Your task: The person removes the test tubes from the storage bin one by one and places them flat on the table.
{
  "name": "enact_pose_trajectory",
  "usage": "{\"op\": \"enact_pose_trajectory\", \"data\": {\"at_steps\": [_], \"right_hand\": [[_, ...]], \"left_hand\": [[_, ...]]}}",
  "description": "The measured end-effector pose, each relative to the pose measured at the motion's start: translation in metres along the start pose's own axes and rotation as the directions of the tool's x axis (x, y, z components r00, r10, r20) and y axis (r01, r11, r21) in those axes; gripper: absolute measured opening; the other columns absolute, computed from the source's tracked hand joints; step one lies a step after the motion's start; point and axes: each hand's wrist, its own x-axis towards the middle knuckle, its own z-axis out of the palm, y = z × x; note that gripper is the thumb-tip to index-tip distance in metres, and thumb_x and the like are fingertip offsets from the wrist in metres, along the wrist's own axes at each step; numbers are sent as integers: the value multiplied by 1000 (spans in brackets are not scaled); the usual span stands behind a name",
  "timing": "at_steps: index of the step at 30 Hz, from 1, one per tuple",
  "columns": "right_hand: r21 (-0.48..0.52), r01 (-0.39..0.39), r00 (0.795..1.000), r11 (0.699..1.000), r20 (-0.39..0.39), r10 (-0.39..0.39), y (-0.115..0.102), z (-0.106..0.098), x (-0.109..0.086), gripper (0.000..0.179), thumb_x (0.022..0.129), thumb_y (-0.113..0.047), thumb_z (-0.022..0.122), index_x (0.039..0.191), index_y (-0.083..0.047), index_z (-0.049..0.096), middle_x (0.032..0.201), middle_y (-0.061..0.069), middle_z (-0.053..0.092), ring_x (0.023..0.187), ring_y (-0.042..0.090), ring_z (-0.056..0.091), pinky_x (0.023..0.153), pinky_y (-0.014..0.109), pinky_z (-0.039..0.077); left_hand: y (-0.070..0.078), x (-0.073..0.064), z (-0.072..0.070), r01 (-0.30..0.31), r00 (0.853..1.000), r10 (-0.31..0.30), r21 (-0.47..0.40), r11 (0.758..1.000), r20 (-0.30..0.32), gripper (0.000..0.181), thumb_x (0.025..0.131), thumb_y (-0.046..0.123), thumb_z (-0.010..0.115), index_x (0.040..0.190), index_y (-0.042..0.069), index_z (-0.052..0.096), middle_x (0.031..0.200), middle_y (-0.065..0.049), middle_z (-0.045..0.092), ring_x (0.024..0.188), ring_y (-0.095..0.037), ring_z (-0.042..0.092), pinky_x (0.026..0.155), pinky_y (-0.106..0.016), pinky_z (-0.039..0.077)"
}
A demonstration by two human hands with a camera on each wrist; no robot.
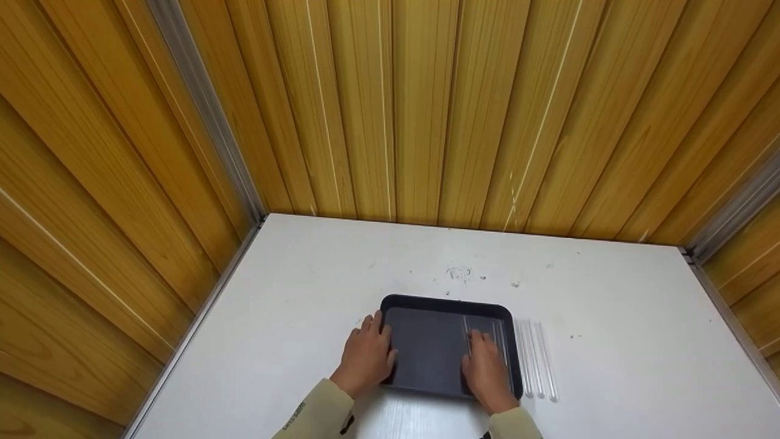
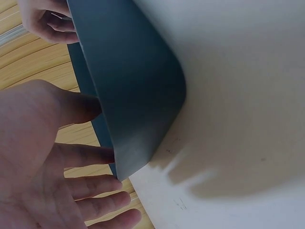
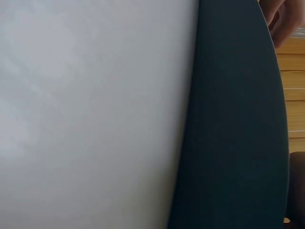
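Observation:
A dark shallow tray (image 1: 426, 353) lies on a white table. My left hand (image 1: 367, 353) touches its left side; the left wrist view shows the thumb and index finger against the rim (image 2: 133, 90), with the other fingers spread fairly straight. Over the right part of the tray, my right hand (image 1: 485, 369) pinches a thin clear rod (image 1: 465, 323) in bent fingers. Beside this hand, more clear rods (image 1: 499, 335) lie along the tray's right side. In the right wrist view the tray wall (image 3: 233, 119) hides most of the right hand.
Outside the tray, to its right, several clear rods (image 1: 539, 360) lie side by side on the table (image 1: 304, 292). Yellow wood-patterned panels (image 1: 420, 122) rise behind and at both sides. Small dark marks (image 1: 460, 273) dot the tabletop beyond the tray.

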Motion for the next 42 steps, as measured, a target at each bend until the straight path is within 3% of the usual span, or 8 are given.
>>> {"op": "enact_pose_trajectory", "data": {"at_steps": [17,30,42], "right_hand": [[48,48,997,998,-63,-45,0,-9,-1,38,75,9,70,112,5,60,95,20,64,85,34,65,72,47,53],[56,-14,999,998,-33,15,0,-25,-1,39,79,6,67,117,5,59,103,22,64,93,35,64,79,48,52],[85,-62,998,994,-23,65,7,-36,-1,41,82,5,64,122,6,56,108,23,62,96,34,64,81,49,51]], "left_hand": [[-1,0,0,2,1000,-2,-32,999,10,46,91,35,64,124,2,62,141,-22,49,127,-35,51,92,-46,49],[2,-2,-2,20,999,-18,-46,999,43,49,92,37,63,127,2,61,143,-21,47,130,-33,48,95,-45,48],[4,-1,-4,11,1000,-11,-37,999,13,50,91,35,64,128,2,60,137,-20,52,126,-33,50,93,-46,49]]}}
